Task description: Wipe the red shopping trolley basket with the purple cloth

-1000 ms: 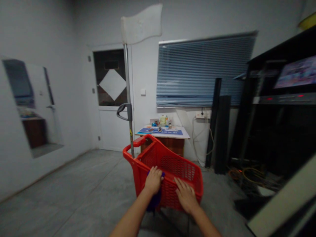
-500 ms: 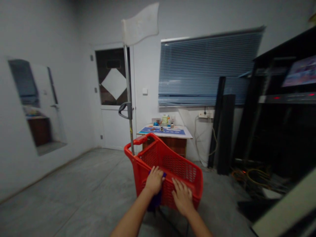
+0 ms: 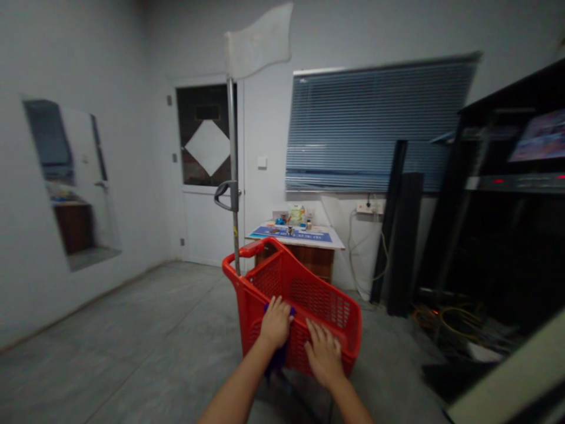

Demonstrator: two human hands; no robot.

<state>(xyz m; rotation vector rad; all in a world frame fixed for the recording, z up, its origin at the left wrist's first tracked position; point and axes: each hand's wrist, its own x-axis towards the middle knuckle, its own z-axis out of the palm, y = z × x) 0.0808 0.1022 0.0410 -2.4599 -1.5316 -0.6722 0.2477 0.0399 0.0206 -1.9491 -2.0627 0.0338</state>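
Observation:
A red plastic shopping cart (image 3: 260,292) stands in front of me, its basket walls pierced with slots. My left hand (image 3: 276,323) rests over the near rim, fingers curled on a purple cloth (image 3: 279,356) that hangs down the outside of the basket. To its right, my right hand (image 3: 324,350) lies on the same rim with fingers stretched out and apart, holding nothing. A metal pole (image 3: 232,141) with a grey handle and a white flag (image 3: 259,42) at its top rises at the cart's handle end.
Behind the cart is a small table (image 3: 338,240) with bottles and a blue printed sheet. A white door (image 3: 207,227) and a mirror (image 3: 79,188) are to the left. On the right stand dark panels (image 3: 404,247), a rack with a screen (image 3: 538,138) and loose cables (image 3: 461,321).
My view has turned slightly, so the door, mirror and flag sit a little further right. Both hands stay at nearly the same places on the rim.

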